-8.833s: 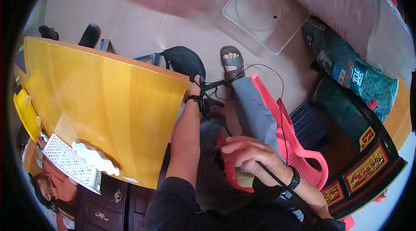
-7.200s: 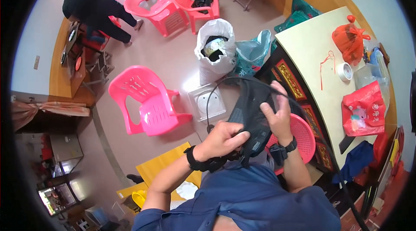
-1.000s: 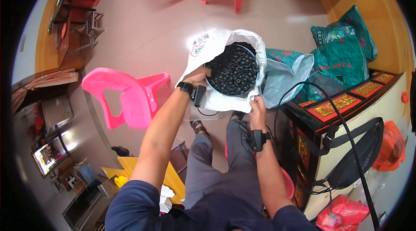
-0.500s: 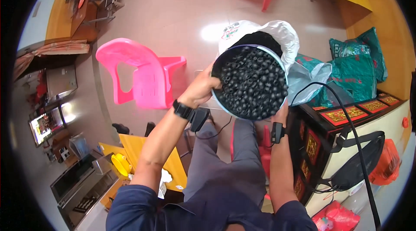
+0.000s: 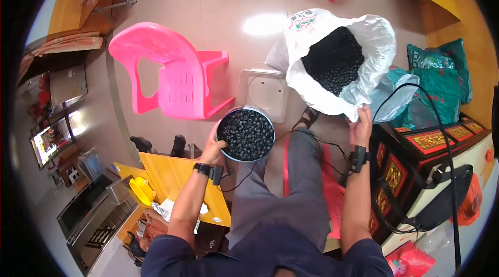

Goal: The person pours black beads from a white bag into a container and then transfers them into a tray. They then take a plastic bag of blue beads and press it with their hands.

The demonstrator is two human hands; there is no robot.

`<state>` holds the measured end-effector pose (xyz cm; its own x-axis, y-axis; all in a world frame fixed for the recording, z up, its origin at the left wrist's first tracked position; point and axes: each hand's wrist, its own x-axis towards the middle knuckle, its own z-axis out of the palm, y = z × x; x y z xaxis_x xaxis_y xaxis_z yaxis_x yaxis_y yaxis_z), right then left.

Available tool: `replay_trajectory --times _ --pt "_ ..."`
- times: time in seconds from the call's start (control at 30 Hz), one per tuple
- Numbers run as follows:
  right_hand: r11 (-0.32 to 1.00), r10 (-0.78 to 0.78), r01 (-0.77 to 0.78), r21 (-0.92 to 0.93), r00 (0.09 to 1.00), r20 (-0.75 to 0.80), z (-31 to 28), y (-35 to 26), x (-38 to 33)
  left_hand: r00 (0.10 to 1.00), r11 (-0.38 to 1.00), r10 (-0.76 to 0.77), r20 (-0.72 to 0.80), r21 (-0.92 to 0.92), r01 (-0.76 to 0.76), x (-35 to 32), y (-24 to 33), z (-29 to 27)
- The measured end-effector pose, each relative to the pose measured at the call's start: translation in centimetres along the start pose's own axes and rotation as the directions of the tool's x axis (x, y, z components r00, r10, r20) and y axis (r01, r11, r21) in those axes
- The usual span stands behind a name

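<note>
My left hand (image 5: 211,148) is closed on the rim of a round tub (image 5: 271,127), with the thumb over its inside edge. Small black bead-like pieces (image 5: 245,134), some with holes, fill the tub, which is over my left knee. To the right stands a white sack (image 5: 382,43), its mouth wide open, with a heap of the same black pieces (image 5: 335,61) inside. The near edge of the sack is pinched in my right hand (image 5: 360,127). Tub and sack are apart.
A pink plastic chair (image 5: 182,82) stands at the left, with a pale plastic stool (image 5: 265,95) beside the sack. Green bags (image 5: 436,89) lie at the right behind a dark carved cabinet (image 5: 426,139). A black cable (image 5: 439,136) hangs across the right side.
The tub has moved left and toward me, away from the sack, still in my left hand. My right hand has left the tub and taken hold of the sack's edge.
</note>
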<state>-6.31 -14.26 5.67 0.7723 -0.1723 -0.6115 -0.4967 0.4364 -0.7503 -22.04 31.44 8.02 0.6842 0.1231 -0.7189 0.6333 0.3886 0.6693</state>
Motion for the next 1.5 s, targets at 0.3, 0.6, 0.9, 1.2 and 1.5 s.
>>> replay_trajectory --times 0.3,0.6,0.9,1.2,1.5 --pt "1.000 -0.004 0.004 -0.008 1.000 0.013 1.4 -0.4 -0.9 0.828 0.933 -0.314 -0.465 0.012 0.360 15.6 -21.2 -9.7" --pt "0.993 -0.103 0.103 -0.057 0.995 0.005 0.3 -0.9 -1.2 0.658 0.870 -0.351 -0.666 0.029 0.493 24.9 -19.8 0.1" --pt "0.994 -0.104 0.102 -0.039 0.994 -0.039 -1.0 -0.5 -1.5 0.626 0.857 -0.438 -0.645 -0.089 0.507 30.2 -20.2 1.2" --pt "0.992 -0.107 0.106 -0.070 0.994 -0.017 0.5 -0.3 -1.4 0.670 0.869 -0.476 -0.570 -0.185 0.460 30.9 -22.4 -4.2" --pt "0.993 -0.106 0.103 -0.063 0.993 -0.049 0.9 -0.6 -1.6 0.710 0.825 -0.444 -0.547 0.061 0.562 31.0 -23.1 -3.5"
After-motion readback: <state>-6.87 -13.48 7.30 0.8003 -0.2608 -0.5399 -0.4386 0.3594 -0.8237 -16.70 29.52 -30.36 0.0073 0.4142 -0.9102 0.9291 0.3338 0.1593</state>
